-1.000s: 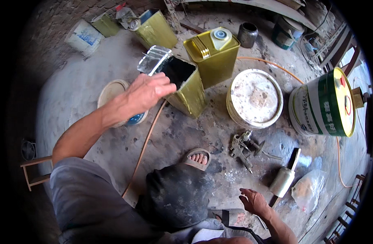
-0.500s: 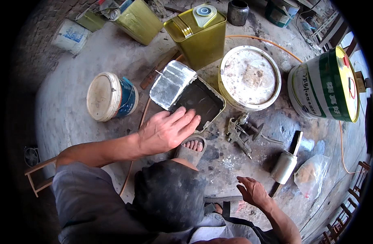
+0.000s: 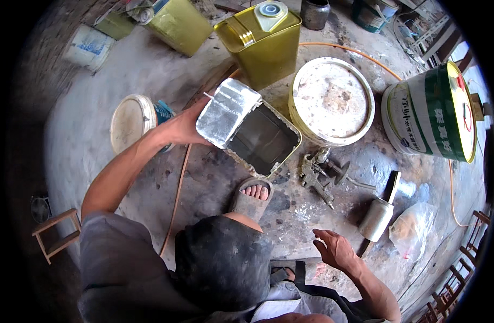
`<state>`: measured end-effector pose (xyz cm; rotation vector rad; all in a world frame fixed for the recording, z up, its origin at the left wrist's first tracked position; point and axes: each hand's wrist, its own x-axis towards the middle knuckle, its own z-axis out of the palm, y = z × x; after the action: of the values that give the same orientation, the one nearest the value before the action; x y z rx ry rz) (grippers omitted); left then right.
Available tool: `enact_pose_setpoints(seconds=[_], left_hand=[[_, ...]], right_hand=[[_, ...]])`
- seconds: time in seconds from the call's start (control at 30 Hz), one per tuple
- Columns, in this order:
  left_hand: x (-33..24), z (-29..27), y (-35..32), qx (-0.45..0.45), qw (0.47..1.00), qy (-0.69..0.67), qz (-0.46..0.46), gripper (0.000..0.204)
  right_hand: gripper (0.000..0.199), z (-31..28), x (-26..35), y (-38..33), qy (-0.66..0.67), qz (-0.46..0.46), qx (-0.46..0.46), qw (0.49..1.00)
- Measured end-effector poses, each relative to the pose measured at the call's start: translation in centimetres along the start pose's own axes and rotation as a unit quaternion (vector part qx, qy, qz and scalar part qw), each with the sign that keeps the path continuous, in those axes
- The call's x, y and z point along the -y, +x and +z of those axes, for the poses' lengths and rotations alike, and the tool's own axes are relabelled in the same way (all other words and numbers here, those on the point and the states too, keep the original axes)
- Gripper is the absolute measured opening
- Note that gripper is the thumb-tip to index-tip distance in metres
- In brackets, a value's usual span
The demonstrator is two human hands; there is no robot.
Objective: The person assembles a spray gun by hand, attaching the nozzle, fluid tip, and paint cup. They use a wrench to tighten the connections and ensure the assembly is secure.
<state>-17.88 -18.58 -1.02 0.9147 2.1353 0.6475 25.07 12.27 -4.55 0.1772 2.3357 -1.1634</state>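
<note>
My left hand (image 3: 192,125) reaches to the left side of a cut-open square metal can (image 3: 296,141), whose silver lid flap (image 3: 228,110) is folded back. The flap hides its fingers, so I cannot see whether they grip the can. Dark liquid (image 3: 264,139) lies inside the can. My right hand (image 3: 335,248) hovers over my right side, fingers stretched and apart, holding nothing. Nearest to it is a silver metal cup (image 3: 376,220) with a flat stick (image 3: 393,187) by its top. Farther off, a spray gun (image 3: 319,175) lies on the floor.
A white-lidded bucket (image 3: 332,99), a tall yellow can (image 3: 268,51) and a green-and-white drum (image 3: 427,113) stand around the far side. At left is a small lidded pail (image 3: 132,124). An orange hose (image 3: 179,199) crosses the floor; a plastic bag (image 3: 412,229) lies right.
My left hand has moved from above the can's near edge, leftward and away from me, to behind the folded flap. My right hand has barely moved.
</note>
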Motion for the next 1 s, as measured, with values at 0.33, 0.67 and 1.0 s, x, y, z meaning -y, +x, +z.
enact_pose_setpoints(seconds=[0.33,0.67,1.0], left_hand=[[-5.9,0.3,2.3,0.110,0.991,-0.026,0.065,0.117],[-8.8,2.8,4.5,0.097,0.955,0.094,0.262,0.122],[-2.0,1.9,7.8,0.153,0.961,-0.027,0.227,0.116]], right_hand=[[0.035,2.2,-1.9,-1.3,-0.065,-0.003,-0.026,0.998],[0.021,2.3,-1.7,-1.5,-0.032,-0.010,-0.056,0.998],[0.024,2.7,-1.5,-2.6,-0.059,-0.005,-0.028,0.998]])
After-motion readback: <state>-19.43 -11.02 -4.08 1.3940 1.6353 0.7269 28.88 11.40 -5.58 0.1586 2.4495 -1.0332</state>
